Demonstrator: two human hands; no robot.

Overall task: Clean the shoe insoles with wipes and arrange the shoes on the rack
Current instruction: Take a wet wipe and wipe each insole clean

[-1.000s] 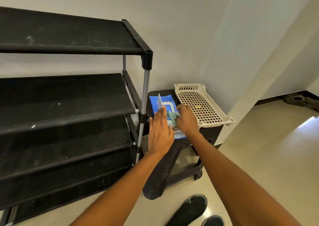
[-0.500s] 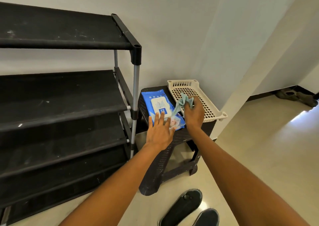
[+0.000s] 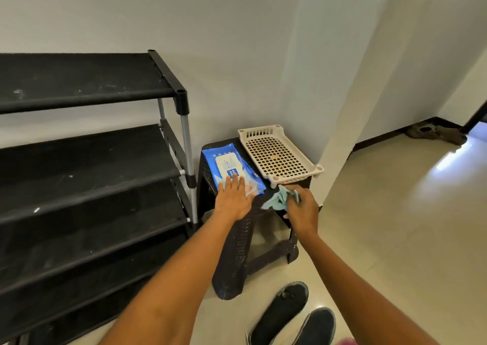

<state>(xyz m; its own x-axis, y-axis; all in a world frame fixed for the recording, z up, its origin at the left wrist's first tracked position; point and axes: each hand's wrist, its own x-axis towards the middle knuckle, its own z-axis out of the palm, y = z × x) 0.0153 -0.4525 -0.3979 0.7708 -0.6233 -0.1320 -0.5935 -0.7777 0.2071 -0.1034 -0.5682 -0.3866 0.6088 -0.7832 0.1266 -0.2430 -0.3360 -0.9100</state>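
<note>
1. Head view: the right hand (image 3: 303, 210) pinches a crumpled pale green wipe (image 3: 280, 199), now pulled clear of the pack and down to the stool's front edge, where half a second ago it was raised over the basket.
2. Just left of that grip, the left hand (image 3: 233, 198) still presses flat, fingers straight, on the blue wipes pack (image 3: 229, 165).
3. Beyond the grip sits the cream basket (image 3: 279, 157) on the dark stool (image 3: 237, 252).
4. Below, near the person, two dark shoes (image 3: 282, 313) lie on the floor; the black rack (image 3: 87, 160) stands far left.

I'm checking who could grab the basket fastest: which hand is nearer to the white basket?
Right. The right hand, gripping a wipe, sits just below the white basket's near corner. The left hand lies flat on the blue wipes pack, farther to the left.
</note>
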